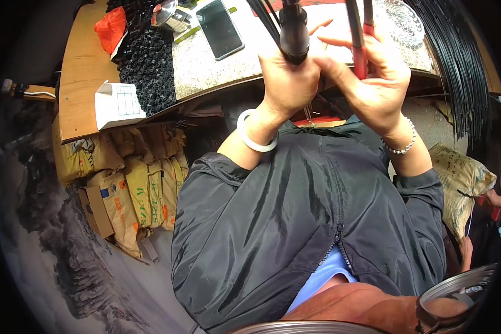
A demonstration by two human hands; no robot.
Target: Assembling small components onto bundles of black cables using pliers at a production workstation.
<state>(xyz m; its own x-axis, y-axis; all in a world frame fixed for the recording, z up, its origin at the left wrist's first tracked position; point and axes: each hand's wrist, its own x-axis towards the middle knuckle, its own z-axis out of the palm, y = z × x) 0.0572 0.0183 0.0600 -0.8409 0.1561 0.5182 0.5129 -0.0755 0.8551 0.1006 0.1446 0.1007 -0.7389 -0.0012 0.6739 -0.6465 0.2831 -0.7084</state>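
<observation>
A worker in a black zipped jacket (261,222) raises both hands above the near edge of a cluttered surface (86,61). The left hand (288,80), a white bangle (244,131) at its wrist, is set behind a rounded black piece (294,39), with slim black strips (265,19) beside it; its fingers are largely hidden, and how tightly they close cannot be told. The right hand (376,83), wearing a beaded bracelet (408,142), has its fingers partly curled around a red-handled tool (360,64), which stands upright across the palm above the surface's near edge, its thumb reaching toward the left hand.

On the surface, a dark-screened phone (221,30) lies left of the hands on a speckled pale sheet (206,75). A heap of small black parts (156,72) spreads toward the left edge, near an orange-red plastic bag (110,26); a white box (118,106) sits by the near left corner. A clear round dish (403,25) stands toward the right edge, where a thick bundle of black strands (462,61) hangs down.

Below the left side, packed sacks (145,189) stand beside a cardboard box (96,211). At right, another person's hand (466,251) shows beneath a further sack (456,186).
</observation>
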